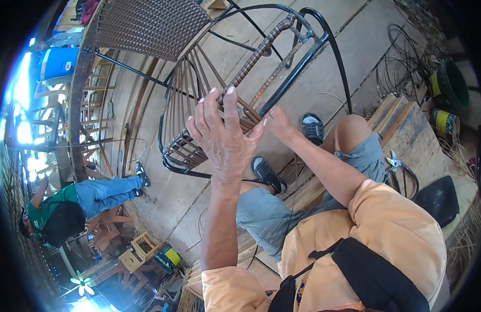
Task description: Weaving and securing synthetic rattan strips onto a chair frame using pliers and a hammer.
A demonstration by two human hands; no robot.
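Note:
A chair with a black metal tube frame (297, 78) stands before me. Its panel of woven brown strands (152, 23) is at the upper left, and one rail is wrapped in brown strand (261, 52). Long brown strands (180, 88) run side by side below the panel, partly crossed by others near the lower edge. My left hand (222, 132) is raised over these strands, fingers spread, and hides part of the chair. Close to the black tube, my right hand (279, 126) has its fingers curled closed; what they grip is hidden.
On the wooden bench (422, 151) at my right lie pliers (393, 162) and a black pouch (437, 200). Tangled dark strands (401, 60) and a green bucket (451, 86) are beyond. Another person (68, 208) is at the left, below a blue cooler (57, 64).

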